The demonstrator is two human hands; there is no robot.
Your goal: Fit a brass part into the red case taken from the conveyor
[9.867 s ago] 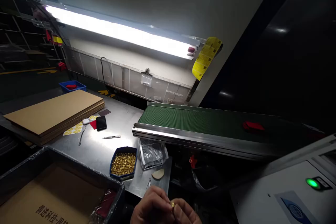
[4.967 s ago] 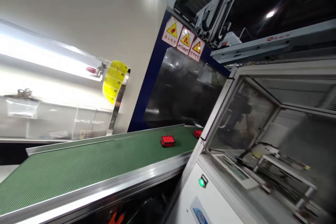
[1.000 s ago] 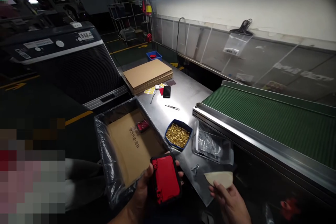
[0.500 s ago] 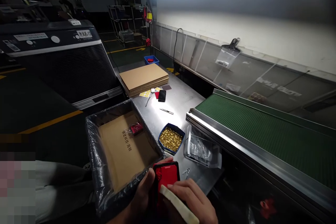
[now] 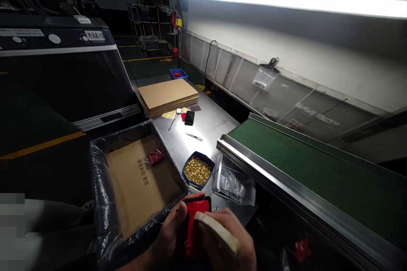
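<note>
Red casing in our left hand, pale pad pressed to it by our right

We grip the red casing (image 5: 194, 224) in our left hand (image 5: 168, 237) at the bottom of the view, its long axis running away from us — our right hand (image 5: 230, 241) is closed around a cream pad (image 5: 218, 233), soft-looking and wedge-shaped, laid across the hard, smooth plastic face. Just beyond, on the steel table (image 5: 210, 125), sit a blue tray of small brass parts (image 5: 197, 170) and a crinkled clear bag (image 5: 233, 182); the plastic-lined box (image 5: 133, 178) lies to the left.
</note>
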